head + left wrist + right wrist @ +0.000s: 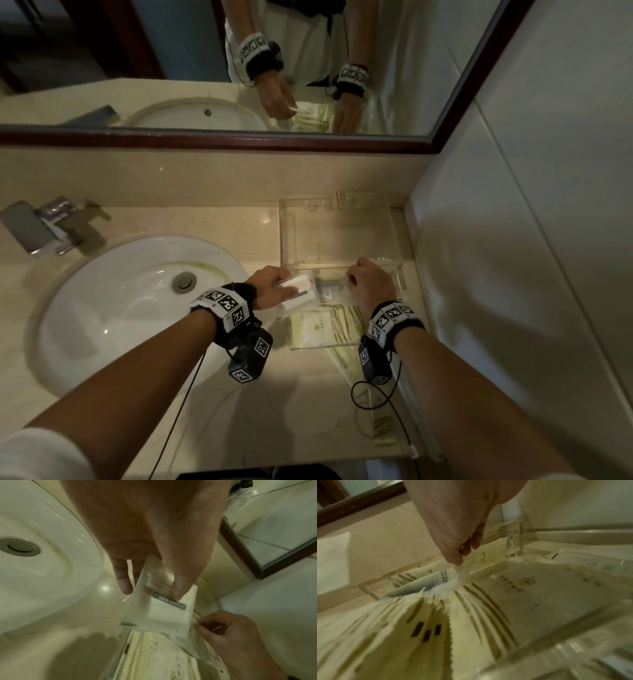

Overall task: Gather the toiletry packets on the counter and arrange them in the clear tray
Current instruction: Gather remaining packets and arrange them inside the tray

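Hidden: second packet [192,647] print blurred, unreadable.
Label: kit packet [161,609] reads "VANITY KIT".
Left hand [272,286]: pinches kit packet over tray [394,240] near edge.
Right hand [368,282]: pinches second packet in tray.

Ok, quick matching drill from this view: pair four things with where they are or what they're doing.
Things:
1. left hand
2. right hand
3. vanity kit packet
4. cream packet with flower logo

States:
a. lying flat in the clear tray
b. pinching a thin clear packet's edge
c. held over the tray's left edge
d. gripping the vanity kit packet

Pairs: 1-d, 2-b, 3-c, 4-a
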The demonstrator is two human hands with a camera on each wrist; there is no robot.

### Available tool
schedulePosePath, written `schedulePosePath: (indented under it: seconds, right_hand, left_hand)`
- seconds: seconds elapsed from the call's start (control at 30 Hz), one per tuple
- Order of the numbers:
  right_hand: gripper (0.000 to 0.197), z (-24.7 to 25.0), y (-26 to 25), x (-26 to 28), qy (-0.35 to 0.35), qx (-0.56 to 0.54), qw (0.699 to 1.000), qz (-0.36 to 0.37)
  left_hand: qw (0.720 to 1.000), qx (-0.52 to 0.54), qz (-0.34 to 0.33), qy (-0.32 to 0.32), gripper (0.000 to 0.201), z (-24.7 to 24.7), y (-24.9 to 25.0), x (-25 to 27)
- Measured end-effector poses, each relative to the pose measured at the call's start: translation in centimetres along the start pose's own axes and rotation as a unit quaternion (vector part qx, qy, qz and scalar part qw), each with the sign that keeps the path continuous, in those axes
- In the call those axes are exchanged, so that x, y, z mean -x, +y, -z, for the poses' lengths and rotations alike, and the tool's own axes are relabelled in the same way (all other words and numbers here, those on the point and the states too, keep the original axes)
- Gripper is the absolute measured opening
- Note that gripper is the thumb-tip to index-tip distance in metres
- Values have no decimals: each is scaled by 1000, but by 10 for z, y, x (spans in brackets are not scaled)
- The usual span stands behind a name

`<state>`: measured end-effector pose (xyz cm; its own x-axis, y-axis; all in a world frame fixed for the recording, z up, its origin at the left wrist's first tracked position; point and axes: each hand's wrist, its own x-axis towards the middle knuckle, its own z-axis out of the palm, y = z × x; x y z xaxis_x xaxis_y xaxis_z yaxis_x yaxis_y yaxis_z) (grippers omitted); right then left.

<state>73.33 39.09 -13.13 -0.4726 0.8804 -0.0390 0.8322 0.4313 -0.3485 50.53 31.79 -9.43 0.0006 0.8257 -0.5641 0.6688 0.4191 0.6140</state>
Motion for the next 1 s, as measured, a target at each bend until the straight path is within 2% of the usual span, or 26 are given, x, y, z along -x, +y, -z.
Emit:
schedulePosePath:
  seconds: [0.13,0.27,0.4,0.57,0.67,0.8,1.0]
  right_hand:
    - [12,-1,3,3,7,-4,1000,1]
    - [4,1,1,0,18,-2,1000,9]
    - [7,-1,-5,-4,11,13,1000,16]
    - [8,-3,-5,-3,9,24,999,23]
    - [5,-6,-2,2,6,23,999,24]
    - [18,-5,0,7,-4,0,999,36]
    - [27,-9,2,17,-1,-5,999,36]
  left_hand:
    - [1000,-7,0,4,13,1,-2,1]
    - [1000,-10,0,4,12,2,-3,-1]
    - [1000,-12,1,5,13,0,-5,-2]
    - [1000,-1,10,6,23,1,-6,-3]
    - [1000,-7,9,3,22,0,-8,-3]
    - [1000,-4,7,0,22,0,-8,-4]
    - [1000,-5,4,-3,19,1,-6,-5]
